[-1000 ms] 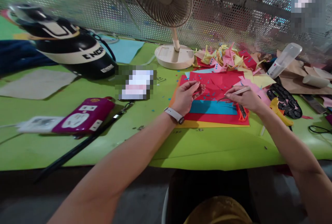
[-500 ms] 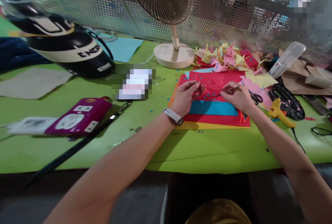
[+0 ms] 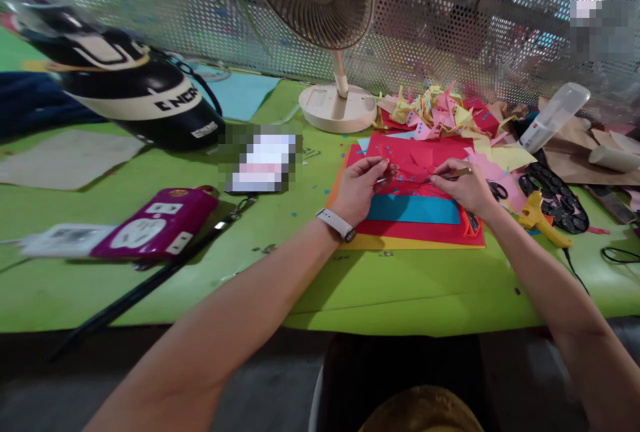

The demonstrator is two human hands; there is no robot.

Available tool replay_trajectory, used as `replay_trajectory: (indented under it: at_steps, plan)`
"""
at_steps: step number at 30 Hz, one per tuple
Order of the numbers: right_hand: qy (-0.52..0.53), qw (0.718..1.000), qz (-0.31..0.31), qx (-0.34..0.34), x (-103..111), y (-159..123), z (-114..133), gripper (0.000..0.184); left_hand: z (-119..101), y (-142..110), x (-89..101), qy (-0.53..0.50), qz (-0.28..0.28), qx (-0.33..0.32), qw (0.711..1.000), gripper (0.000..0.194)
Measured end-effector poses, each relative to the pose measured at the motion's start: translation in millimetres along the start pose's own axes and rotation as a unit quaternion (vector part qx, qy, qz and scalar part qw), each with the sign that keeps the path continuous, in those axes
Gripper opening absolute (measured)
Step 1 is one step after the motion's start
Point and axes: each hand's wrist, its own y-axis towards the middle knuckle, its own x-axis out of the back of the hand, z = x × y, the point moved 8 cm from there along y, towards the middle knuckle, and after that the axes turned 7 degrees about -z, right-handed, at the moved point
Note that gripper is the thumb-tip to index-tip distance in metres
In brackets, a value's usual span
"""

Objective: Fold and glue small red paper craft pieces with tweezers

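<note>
While the head view shows the left hand point(image 3: 357, 189) poised over the red paper point(image 3: 447, 147), its fingers are narrowly pinched; contents cannot be told. The right hand point(image 3: 467, 189) grips a slim tool point(image 3: 465, 171) in narrow fingers, tip angled leftward, presumably for fine control. Nearer the body, the blue strip point(image 3: 410, 209) lies flat on stacked sheets on the desk point(image 3: 400, 295).

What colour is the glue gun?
The glue gun is yellow, seen best in the head view.

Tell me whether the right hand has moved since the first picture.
Yes, slightly. The right hand has shifted left, away from the yellow glue gun, leaving a wider gap between them.
</note>
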Motion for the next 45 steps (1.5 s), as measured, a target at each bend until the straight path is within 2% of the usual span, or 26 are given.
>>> replay_trajectory:
  at_steps: [3,6,11,18,21,26,30,36,45]
  plan:
    - [0.017,1.0,0.019,-0.017,6,2,-4,0.012,0,-1,-0.7,-0.004,-0.001,0.002,1.0,0.02]
    - [-0.017,1.0,0.019,-0.013,11,4,-2,0.013,0,-1,-0.6,-0.001,-0.003,0.003,1.0,0.018]
    - [-0.081,0.996,0.038,-0.02,0,12,5,0.01,1,-1,-0.4,-0.001,0.0,0.009,1.0,0.016]
    - [-0.119,0.993,0.005,-0.023,1,9,1,0.022,2,-1,0.5,-0.004,-0.008,0.016,1.0,0.018]
    - [-0.092,0.996,-0.012,-0.009,3,1,-3,0.02,1,-2,0.2,-0.003,-0.009,0.014,1.0,0.02]
    - [0.036,0.998,-0.058,0.018,1,-11,-3,0.021,-2,-3,-0.6,0.005,-0.003,0.008,1.0,0.019]
    - [0.103,0.993,-0.046,0.022,-12,-15,-6,0.024,-3,-3,-0.2,0.015,-0.003,0.003,1.0,0.021]
    - [0.105,0.993,-0.031,0.035,-20,-17,-4,0.017,-4,-4,-0.9,0.023,-0.001,-0.007,1.0,0.023]
    - [0.109,0.993,-0.014,0.053,-24,-19,-1,0.022,-4,-5,-1.5,0.027,0.001,-0.007,1.0,0.024]
